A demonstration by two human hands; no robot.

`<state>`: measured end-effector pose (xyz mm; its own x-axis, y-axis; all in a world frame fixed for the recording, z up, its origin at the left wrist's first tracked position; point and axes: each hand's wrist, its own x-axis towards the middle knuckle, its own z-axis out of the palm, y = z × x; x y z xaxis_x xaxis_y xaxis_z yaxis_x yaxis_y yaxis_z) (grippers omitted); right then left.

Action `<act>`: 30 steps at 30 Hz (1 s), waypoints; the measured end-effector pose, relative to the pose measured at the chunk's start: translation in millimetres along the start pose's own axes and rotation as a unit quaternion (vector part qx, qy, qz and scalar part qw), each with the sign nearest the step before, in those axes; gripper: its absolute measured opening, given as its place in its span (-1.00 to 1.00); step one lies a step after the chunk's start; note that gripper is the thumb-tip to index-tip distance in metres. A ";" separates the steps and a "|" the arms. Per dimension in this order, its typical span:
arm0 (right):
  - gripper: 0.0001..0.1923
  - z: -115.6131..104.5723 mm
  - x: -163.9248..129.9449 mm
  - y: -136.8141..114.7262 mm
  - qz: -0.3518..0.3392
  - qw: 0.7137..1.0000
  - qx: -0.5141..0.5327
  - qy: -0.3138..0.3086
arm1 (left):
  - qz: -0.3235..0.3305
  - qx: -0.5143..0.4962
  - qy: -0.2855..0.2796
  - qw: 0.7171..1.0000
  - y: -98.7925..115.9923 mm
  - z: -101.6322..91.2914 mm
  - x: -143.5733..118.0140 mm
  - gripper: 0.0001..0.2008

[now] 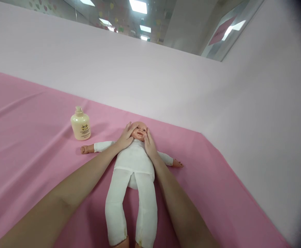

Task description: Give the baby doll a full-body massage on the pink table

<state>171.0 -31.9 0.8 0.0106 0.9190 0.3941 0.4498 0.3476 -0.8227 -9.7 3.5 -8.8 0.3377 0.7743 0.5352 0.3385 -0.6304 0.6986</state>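
A baby doll (134,156) lies on its back, its head away from me and its arms spread to both sides. Its torso and legs are white cloth; head, hands and feet are flesh-coloured. My left hand (125,137) rests against the left side of the doll's face, fingers stretched along the cheek and temple. On the opposite side of the face, my right hand (149,142) lies with straight fingers against the cheek. The doll's face shows between my two hands. Its feet are cut off by the lower picture edge.
A cream pump bottle (80,125) stands upright to the left of the doll, beyond its outstretched arm. Pink cloth (31,137) with creases covers the surface. A white wall (109,72) rises behind and at the right, with a glass window (163,26) above.
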 end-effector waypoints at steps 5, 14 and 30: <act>-0.33 -4.4 -1.8 -6.9 -0.119 0.990 -0.069 -0.032 | 0.086 0.094 -0.020 0.992 9.8 -3.6 -1.1 -0.31; -0.11 -0.5 -1.7 -3.5 0.024 1.000 -0.005 -0.006 | 0.014 0.032 -0.014 0.999 8.9 -0.7 -1.2 -0.27; -0.31 -2.3 -1.8 -8.5 0.042 0.999 0.024 0.003 | -0.070 -0.068 -0.012 0.995 3.7 0.8 0.9 -0.30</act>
<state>169.2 -36.9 8.0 0.0511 0.9443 0.3250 0.4030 0.2783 -0.8719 -7.4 1.8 -6.2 0.3168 0.8510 0.4188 0.2613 -0.5027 0.8240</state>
